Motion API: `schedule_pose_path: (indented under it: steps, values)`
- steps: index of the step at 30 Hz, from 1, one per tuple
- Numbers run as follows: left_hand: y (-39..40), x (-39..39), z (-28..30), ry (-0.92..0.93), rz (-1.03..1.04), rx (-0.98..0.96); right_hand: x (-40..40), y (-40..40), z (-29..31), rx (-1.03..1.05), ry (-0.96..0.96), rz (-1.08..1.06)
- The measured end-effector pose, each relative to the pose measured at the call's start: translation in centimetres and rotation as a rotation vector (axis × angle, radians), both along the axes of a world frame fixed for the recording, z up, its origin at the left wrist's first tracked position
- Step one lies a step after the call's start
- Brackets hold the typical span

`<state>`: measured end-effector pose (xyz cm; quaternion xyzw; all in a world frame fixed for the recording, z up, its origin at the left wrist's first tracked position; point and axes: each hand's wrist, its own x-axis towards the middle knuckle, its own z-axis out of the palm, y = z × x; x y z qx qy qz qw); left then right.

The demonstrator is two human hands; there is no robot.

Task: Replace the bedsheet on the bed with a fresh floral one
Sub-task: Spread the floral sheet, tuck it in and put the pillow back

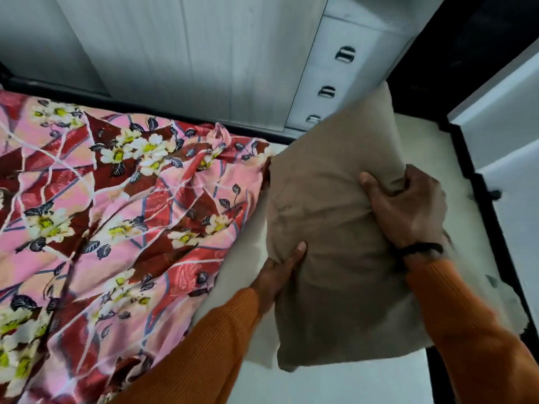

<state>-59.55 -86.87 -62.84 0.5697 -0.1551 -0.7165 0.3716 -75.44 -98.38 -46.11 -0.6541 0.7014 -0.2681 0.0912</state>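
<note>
Holding a beige pillow up off the bed, both hands work at the near right of the view: the left hand sits at the pillow's 8 o'clock edge with its thumb pressed flat on the front face and the remaining fingers hidden behind, so whether they curl cannot be told for sure, though the hold reads as a pinch; the right hand at 2 o'clock of the pillow's middle has its fingers bunched into a fistful of the cloth, clamped firmly. The pillow's long axis runs from 6 o'clock near the person up toward 12 o'clock, tilted slightly right, and it lies between the two hands, the right one gripping higher. Under it the bare mattress shows pale. Toward 9 o'clock the floral bedsheet, pink and maroon with white-yellow blossoms, lies rumpled over the bed's left part, its loose edge just beside the pillow's left side. Farther off, at 12 o'clock, stands a pale cabinet with metal handles. No brand, label or writing can be read anywhere.
</note>
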Motion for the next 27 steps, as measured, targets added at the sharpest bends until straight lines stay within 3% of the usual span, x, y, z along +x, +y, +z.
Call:
schedule_pose_path:
  steps: [8,12,17,23,27]
  values:
    - [-1.7,9.7,4.1,-0.064,0.237,-0.082,10.3,-2.2,4.3,-0.114,-0.073,0.136]
    - [1.0,17.1,4.4,-0.180,0.365,-0.059,18.0,-1.0,4.1,-0.109,-0.141,0.245]
    - [6.6,28.6,6.0,-0.316,0.487,-0.173,29.9,1.7,3.1,-0.082,-0.293,0.400]
    - [14.5,47.5,5.9,-0.680,0.702,-0.129,45.8,5.4,-2.4,0.219,-0.433,0.613]
    - [19.3,57.9,5.0,-0.930,0.657,-0.206,54.7,7.2,-10.8,0.601,-0.438,0.677]
